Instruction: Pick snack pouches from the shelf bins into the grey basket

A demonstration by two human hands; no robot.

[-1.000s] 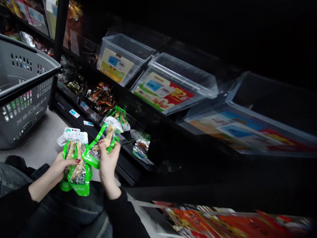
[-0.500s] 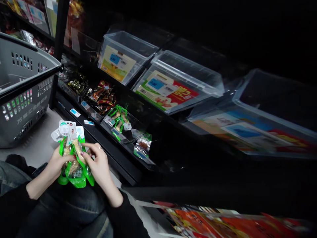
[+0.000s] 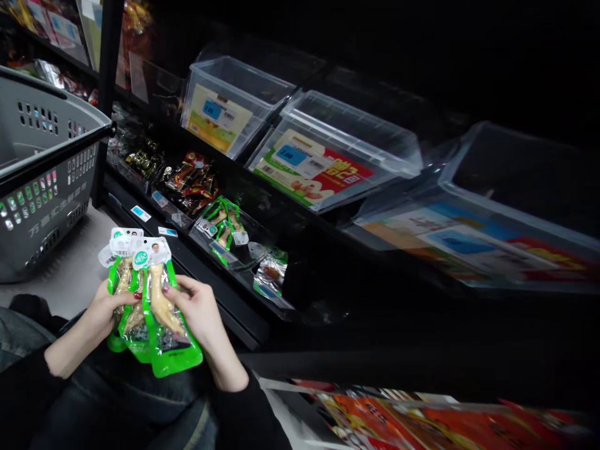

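Several green-edged clear vacuum packs, each with what looks like a chicken foot inside, are fanned out above my lap. My left hand [image 3: 107, 310] is closed on the left packs [image 3: 125, 284], its thumb lying across their front. My right hand [image 3: 197, 306] grips the front pack [image 3: 163, 306] by its right edge, thumb on the film. White tops with a green logo point away from me. The fingers behind the packs are partly hidden. More packs of the same look lie in a shelf compartment [image 3: 225, 225] beyond my hands.
A grey shopping basket [image 3: 47, 187] stands at the left. Dark shelving holds clear plastic bins [image 3: 328, 150] with price labels. Dark-wrapped snacks [image 3: 190, 181] and a silver-and-green packet [image 3: 270, 272] lie on the lower shelf. Orange-red packages [image 3: 389, 419] are at the bottom right.
The front pack has turned to face me and now lies flat over the others, tilted down to the right. My right hand has shifted slightly right with it; my left hand keeps its hold.
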